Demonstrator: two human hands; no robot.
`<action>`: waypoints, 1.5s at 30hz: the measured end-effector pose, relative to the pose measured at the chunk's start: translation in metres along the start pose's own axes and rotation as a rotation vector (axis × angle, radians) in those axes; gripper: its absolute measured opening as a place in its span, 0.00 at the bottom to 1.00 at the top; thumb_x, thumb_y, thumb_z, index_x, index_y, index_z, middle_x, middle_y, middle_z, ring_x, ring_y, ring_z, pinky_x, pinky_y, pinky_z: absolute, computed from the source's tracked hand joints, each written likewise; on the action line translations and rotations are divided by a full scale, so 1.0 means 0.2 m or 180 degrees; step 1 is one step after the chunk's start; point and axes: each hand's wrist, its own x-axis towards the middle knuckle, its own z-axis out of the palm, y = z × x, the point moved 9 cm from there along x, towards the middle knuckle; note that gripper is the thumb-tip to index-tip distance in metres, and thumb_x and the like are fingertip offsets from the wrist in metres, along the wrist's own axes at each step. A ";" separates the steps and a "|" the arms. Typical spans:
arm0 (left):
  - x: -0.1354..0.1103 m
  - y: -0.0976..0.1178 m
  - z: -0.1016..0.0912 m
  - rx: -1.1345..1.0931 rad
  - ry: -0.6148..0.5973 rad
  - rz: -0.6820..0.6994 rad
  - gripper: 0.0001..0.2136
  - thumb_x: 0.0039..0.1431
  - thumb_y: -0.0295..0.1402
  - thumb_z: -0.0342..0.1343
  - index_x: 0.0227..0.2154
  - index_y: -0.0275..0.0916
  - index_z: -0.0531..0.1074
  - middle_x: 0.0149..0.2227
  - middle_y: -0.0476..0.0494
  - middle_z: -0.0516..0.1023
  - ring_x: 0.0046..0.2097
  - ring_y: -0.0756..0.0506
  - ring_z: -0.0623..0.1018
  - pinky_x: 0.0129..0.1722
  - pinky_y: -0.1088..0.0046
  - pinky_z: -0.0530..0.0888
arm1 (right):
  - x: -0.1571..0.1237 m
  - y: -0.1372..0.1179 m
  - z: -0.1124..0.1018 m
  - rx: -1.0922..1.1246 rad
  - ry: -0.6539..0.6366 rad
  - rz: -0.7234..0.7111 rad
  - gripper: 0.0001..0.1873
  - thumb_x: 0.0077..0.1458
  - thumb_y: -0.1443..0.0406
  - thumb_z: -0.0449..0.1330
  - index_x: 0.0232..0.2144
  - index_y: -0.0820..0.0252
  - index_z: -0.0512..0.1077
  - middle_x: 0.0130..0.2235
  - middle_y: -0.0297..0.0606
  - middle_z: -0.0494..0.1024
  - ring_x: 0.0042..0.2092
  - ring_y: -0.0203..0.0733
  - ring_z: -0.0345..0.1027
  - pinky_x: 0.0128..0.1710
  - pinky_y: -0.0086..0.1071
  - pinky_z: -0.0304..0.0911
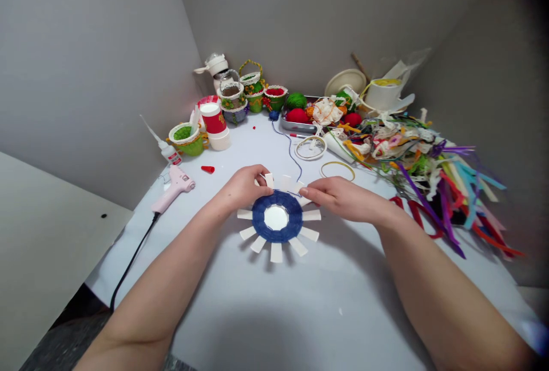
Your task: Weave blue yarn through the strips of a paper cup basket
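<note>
Left hand [242,188] pinched upper white card spoke [269,180] of blue yarn-wrapped disc [277,216]; right hand [345,199] had fingertips at disc's upper edge, seemingly no firm grip. Disc sat between hands, above white surface [240,314]; pink glue gun [174,191] lay off left.

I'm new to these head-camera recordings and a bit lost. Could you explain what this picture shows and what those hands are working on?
This picture comes from a camera worn on a person's head, looking down at their own bare hands. The left hand and right hand touch the upper white strips of a blue yarn-wrapped card disc; whether they grip it is hard to tell. On the white-covered table lie a pink hot glue gun and a heap of coloured ribbons.
</note>
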 end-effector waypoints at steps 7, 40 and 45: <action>0.01 -0.04 0.01 -0.0069 0.0021 -0.0086 0.12 0.45 0.32 0.58 0.36 0.37 0.70 0.30 0.51 0.74 0.30 0.51 0.73 0.30 0.76 0.69 | 0.07 0.10 0.14 0.0430 -0.0367 0.0212 0.27 0.55 0.47 0.47 0.21 0.62 0.68 0.23 0.34 0.68 0.26 0.35 0.56 0.26 0.29 0.51; -0.04 0.08 0.11 0.0334 -0.0416 0.0381 0.15 0.47 0.30 0.57 0.41 0.42 0.70 0.28 0.52 0.74 0.31 0.50 0.73 0.30 0.75 0.67 | 0.01 -0.01 -0.05 0.0078 0.0208 -0.0193 0.20 0.57 0.52 0.50 0.30 0.61 0.71 0.27 0.35 0.70 0.31 0.37 0.60 0.30 0.28 0.53; -0.03 0.08 0.10 0.0322 -0.0345 0.0346 0.14 0.47 0.31 0.57 0.40 0.41 0.70 0.28 0.52 0.74 0.30 0.49 0.73 0.30 0.75 0.67 | -0.02 -0.08 -0.09 -0.0150 0.0587 -0.0322 0.15 0.58 0.55 0.51 0.30 0.58 0.71 0.26 0.34 0.72 0.29 0.36 0.60 0.29 0.28 0.50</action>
